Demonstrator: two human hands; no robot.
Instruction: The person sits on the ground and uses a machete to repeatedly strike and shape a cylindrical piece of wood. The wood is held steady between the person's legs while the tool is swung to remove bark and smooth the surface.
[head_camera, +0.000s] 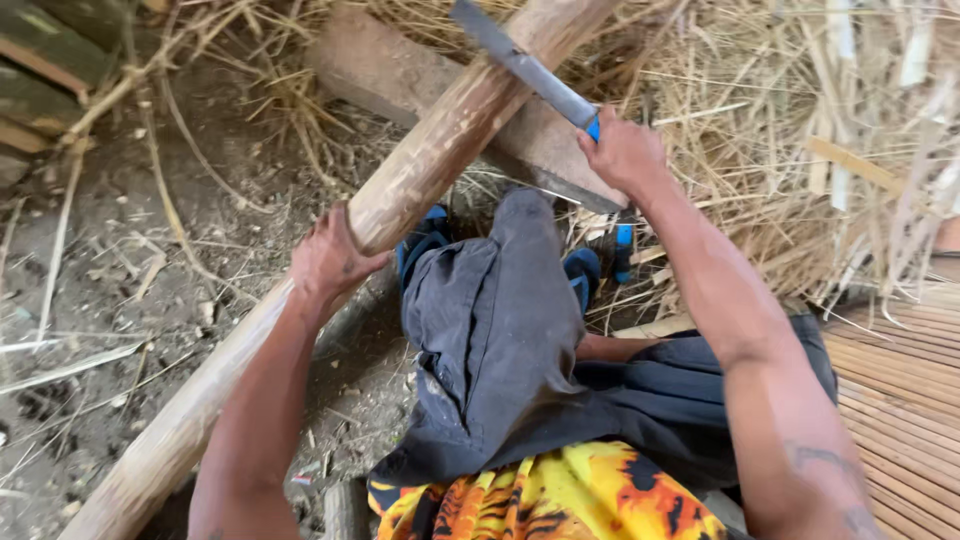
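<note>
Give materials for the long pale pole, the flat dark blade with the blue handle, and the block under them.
Long pale pole: likely bamboo or peeled wood, matte, with lengthwise fibres; left hand grips it. Flat dark blade: looks like dull grey steel, unpolished; right hand holds its blue, perhaps plastic, handle. Block: rough weathered wood, apparently.

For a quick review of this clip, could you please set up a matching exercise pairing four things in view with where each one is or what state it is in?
Things:
1. left hand
2. right hand
3. long blade
4. wooden block

Places or states:
A. lies on the ground beneath the bamboo pole
B. rests across the upper part of the pole
C. grips the pole at its middle
D. shut on the blue knife handle

Pairs: 1-C, 2-D, 3-B, 4-A
</note>
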